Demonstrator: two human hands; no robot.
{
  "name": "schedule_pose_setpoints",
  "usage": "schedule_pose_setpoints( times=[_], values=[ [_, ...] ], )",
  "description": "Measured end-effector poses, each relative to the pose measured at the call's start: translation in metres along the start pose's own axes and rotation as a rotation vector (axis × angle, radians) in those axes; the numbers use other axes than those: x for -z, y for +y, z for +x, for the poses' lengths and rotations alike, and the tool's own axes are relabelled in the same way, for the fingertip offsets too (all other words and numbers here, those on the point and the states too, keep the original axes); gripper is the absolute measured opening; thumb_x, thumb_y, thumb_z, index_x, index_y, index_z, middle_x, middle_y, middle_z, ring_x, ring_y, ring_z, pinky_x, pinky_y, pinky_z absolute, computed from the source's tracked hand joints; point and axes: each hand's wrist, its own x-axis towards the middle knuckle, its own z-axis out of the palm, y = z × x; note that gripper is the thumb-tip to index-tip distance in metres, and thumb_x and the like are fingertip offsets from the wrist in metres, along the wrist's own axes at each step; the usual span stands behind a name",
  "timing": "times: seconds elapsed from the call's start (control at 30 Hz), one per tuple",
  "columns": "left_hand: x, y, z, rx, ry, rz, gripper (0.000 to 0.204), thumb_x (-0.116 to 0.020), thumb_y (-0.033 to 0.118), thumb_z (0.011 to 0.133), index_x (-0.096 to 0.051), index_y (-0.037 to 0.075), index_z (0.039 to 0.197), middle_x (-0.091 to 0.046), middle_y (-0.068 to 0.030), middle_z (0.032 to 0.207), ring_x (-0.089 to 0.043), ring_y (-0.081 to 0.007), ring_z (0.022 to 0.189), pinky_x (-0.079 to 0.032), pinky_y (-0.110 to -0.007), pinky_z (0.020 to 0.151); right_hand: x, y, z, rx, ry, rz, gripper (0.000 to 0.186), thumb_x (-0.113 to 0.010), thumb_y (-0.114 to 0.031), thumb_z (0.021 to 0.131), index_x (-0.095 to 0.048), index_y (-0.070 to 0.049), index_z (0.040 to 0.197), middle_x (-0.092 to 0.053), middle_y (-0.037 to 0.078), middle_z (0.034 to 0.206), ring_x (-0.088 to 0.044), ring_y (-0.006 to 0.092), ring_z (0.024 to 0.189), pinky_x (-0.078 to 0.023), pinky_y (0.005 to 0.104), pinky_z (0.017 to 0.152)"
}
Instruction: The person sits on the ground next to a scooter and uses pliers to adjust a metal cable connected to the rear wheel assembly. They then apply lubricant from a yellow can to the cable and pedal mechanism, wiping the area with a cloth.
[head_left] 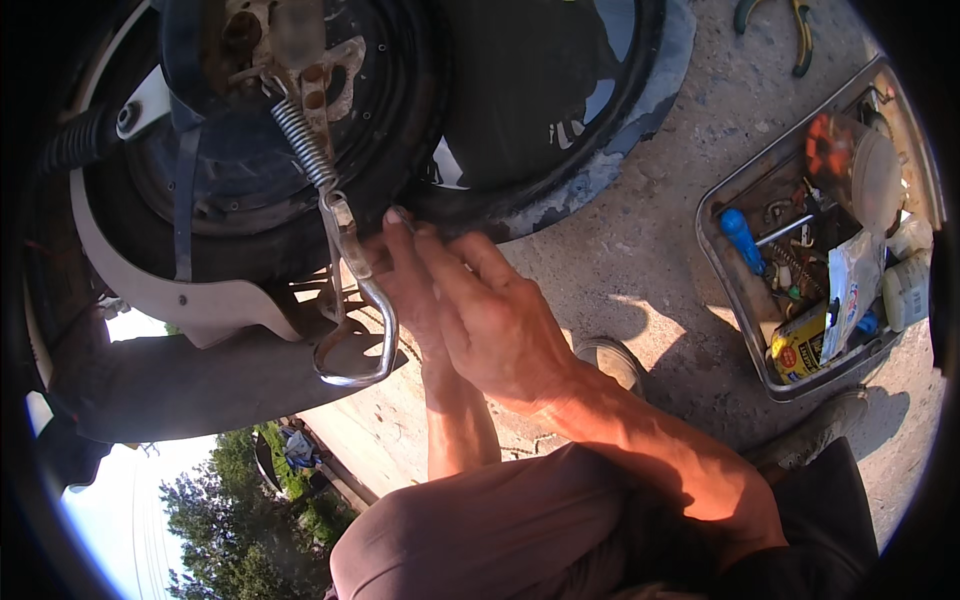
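The right hand [505, 325], fingers bunched narrowly, overlaps the left hand [408, 300], its fingers mostly hidden, at the lower right edge of the wheel's tyre [420, 75], beside the kickstand [386, 315]; I cannot tell whether either holds anything. A blue-handled screwdriver [740, 238] lies near the tool tray's [735, 300] left edge.

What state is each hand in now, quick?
Left hand: partly hidden by the other hand; open or closed cannot be told.
Right hand: fingers partly bent near the black tire; whether it holds anything cannot be told.
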Motion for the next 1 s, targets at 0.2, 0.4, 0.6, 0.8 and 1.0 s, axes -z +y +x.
schedule_pose_setpoints(
  times=[0.2,0.4,0.6,0.8,1.0],
  values=[
    [0.000,-0.004,0.002,0.029,0.010,-0.036,0.018,-0.074,0.013,0.101,-0.060,0.001,0.103,-0.064,-0.0068,0.087,-0.059,-0.0129,0.074,-0.048,-0.028,0.065,0.002,0.003,0.000,0.010,-0.031,-0.014,0.057,-0.066,-0.001,0.090,-0.050,0.009,0.144,-0.056,0.023,0.119,-0.072,0.0414,0.084,-0.065,0.0437,0.070],
    [0.000,-0.001,0.000,0.017,0.005,0.035,0.020,-0.073,0.019,0.102,-0.062,0.002,0.101,-0.065,-0.0079,0.085,-0.059,-0.0139,0.074,-0.048,-0.030,0.065,0.003,0.005,0.003,0.023,-0.019,-0.044,0.054,-0.066,-0.003,0.091,-0.051,0.010,0.141,-0.058,0.024,0.116,-0.072,0.0400,0.087,-0.065,0.0427,0.071],
    [0.004,-0.005,-0.001,0.017,-0.003,-0.059,0.023,-0.073,0.022,0.102,-0.061,0.003,0.102,-0.064,-0.0071,0.089,-0.059,-0.0136,0.079,-0.048,-0.030,0.070,0.008,-0.007,0.005,0.003,-0.033,-0.037,0.049,-0.063,-0.003,0.093,-0.053,0.013,0.137,-0.061,0.026,0.114,-0.071,0.0396,0.097,-0.065,0.0419,0.075],
    [0.001,-0.018,-0.001,0.085,0.032,-0.181,0.023,-0.072,0.024,0.103,-0.060,0.005,0.105,-0.062,-0.0058,0.092,-0.058,-0.0131,0.081,-0.048,-0.031,0.072,0.012,-0.019,0.017,-0.023,0.021,-0.020,0.041,-0.058,0.000,0.093,-0.058,0.009,0.134,-0.062,0.025,0.107,-0.069,0.0428,0.091,-0.059,0.0464,0.079],
    [0.000,0.004,-0.009,0.128,0.011,-0.074,0.025,-0.070,0.027,0.104,-0.059,0.005,0.107,-0.062,-0.0054,0.093,-0.058,-0.0146,0.084,-0.049,-0.031,0.075,0.016,-0.013,0.019,0.055,-0.005,-0.195,0.038,-0.061,-0.002,0.091,-0.063,0.005,0.128,-0.062,0.020,0.103,-0.071,0.0388,0.086,-0.060,0.0439,0.068]
  ],
)
